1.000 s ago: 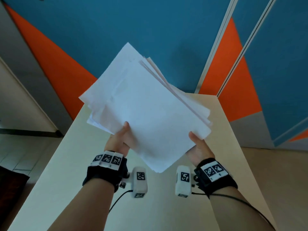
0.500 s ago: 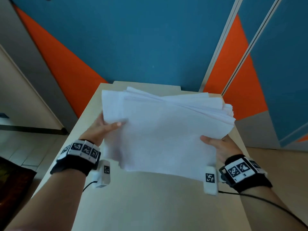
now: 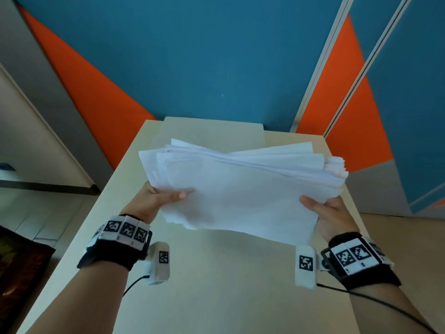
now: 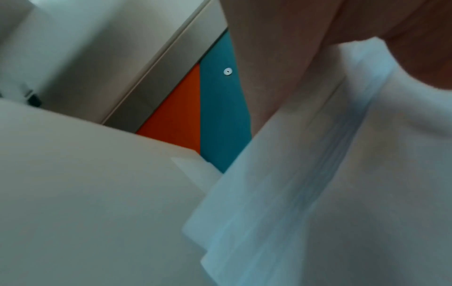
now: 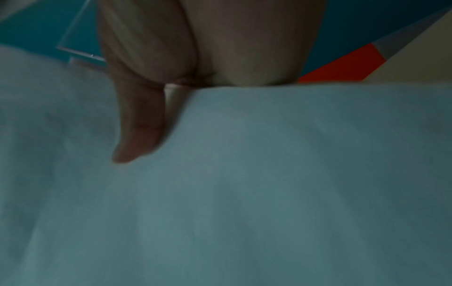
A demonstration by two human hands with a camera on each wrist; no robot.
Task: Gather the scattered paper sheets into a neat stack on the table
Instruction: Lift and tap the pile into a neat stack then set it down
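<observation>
A thick bundle of white paper sheets (image 3: pixel 240 189) hangs above the beige table (image 3: pixel 216 285), held flat-ish with its far edges fanned unevenly. My left hand (image 3: pixel 159 201) grips its left edge, thumb on top. My right hand (image 3: pixel 322 210) grips the right edge, thumb lying on the top sheet. In the left wrist view the sheets (image 4: pixel 318 193) show their layered edge beside the table (image 4: pixel 85 193). In the right wrist view my thumb (image 5: pixel 139 125) presses on the paper (image 5: pixel 244 193). The fingers under the bundle are hidden.
The table's far end (image 3: pixel 214 126) meets a blue and orange wall (image 3: pixel 192 56). Floor drops away on both sides of the narrow table, with a dark mat (image 3: pixel 16 273) at the lower left. Camera cables trail from both wrists.
The bundle has swung from tilted up in front of the wall down to nearly level over the table. Both hands moved apart to its side edges and lowered.
</observation>
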